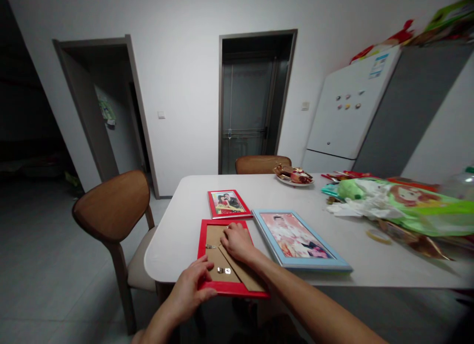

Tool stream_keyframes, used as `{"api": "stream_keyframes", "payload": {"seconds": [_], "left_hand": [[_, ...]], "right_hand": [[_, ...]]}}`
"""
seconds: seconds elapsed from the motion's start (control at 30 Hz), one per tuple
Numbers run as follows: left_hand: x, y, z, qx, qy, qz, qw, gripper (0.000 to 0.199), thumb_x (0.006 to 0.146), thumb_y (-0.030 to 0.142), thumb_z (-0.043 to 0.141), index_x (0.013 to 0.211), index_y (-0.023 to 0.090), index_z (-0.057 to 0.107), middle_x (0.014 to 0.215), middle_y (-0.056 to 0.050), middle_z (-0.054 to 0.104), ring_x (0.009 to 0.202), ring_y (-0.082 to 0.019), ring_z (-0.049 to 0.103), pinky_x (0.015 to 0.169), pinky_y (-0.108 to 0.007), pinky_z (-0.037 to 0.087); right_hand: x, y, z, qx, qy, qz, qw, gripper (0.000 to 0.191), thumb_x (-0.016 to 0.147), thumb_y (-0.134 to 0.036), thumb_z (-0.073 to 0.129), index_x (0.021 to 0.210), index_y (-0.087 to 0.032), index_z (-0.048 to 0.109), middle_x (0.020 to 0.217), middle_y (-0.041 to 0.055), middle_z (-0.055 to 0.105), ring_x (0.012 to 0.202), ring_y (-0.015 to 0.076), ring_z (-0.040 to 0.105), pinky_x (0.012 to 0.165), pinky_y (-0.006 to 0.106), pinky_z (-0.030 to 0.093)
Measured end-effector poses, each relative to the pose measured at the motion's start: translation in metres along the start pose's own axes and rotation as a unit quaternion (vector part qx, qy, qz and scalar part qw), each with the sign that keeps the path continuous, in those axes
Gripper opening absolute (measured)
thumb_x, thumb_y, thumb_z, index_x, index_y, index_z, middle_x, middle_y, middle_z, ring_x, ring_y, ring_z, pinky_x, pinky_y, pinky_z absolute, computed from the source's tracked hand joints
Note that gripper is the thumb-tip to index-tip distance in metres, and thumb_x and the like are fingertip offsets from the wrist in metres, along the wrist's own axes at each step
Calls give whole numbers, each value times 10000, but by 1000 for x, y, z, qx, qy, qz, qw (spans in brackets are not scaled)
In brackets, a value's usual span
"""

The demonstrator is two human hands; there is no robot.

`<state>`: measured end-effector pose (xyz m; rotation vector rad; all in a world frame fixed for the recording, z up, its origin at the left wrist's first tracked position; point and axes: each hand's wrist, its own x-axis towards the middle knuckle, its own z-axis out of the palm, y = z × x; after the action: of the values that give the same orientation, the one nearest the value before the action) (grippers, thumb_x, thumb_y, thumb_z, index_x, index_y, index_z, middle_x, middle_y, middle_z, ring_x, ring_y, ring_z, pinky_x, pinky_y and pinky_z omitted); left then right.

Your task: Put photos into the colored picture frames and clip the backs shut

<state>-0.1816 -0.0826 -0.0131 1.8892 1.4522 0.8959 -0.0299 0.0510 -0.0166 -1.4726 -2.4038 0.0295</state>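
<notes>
A red picture frame lies face down near the table's front edge, its brown backing board showing with small metal clips on it. A brown stand flap runs slantwise across the board. My left hand grips the frame's lower left side, thumb along the bottom edge. On the upper part of the backing, my right hand has its fingers curled and pressed together beside a metal clip. What those fingertips pinch, if anything, is hidden. My right forearm passes over the frame's right side.
Behind it lies a smaller red frame with a photo of two people. A blue frame is close on the right. Farther right are a plate of snacks, green packaging and a tape roll. Wooden chairs flank the white table.
</notes>
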Motion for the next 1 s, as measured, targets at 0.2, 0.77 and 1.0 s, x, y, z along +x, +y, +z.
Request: {"api": "stream_keyframes", "payload": {"seconds": [0.2, 0.77, 1.0], "left_hand": [[-1, 1, -1, -4, -6, -1, 1000, 118, 615, 194, 626, 713, 199, 562, 1103, -76, 562, 1183, -215, 348, 933, -316, 310], [0, -2, 0, -12, -2, 12, 1000, 119, 620, 204, 633, 698, 197, 544, 1119, -83, 551, 1186, -229, 342, 941, -328, 299], [0, -3, 1, -15, -2, 11, 1000, 117, 622, 211, 630, 696, 197, 540, 1135, -87, 543, 1190, -229, 334, 942, -333, 297]], "right_hand": [[1, -6, 7, 0, -4, -25, 1000, 298, 808, -345, 357, 877, -191, 603, 992, 77, 538, 906, 210, 422, 733, 318, 296], [4, -7, 2, 33, -8, -26, 999, 274, 778, -265, 394, 951, -164, 581, 1043, 92, 559, 941, 217, 437, 781, 319, 298], [-1, -21, -4, 81, -32, -101, 991, 264, 754, -222, 412, 937, -166, 595, 1035, 86, 572, 964, 187, 464, 823, 291, 308]]}}
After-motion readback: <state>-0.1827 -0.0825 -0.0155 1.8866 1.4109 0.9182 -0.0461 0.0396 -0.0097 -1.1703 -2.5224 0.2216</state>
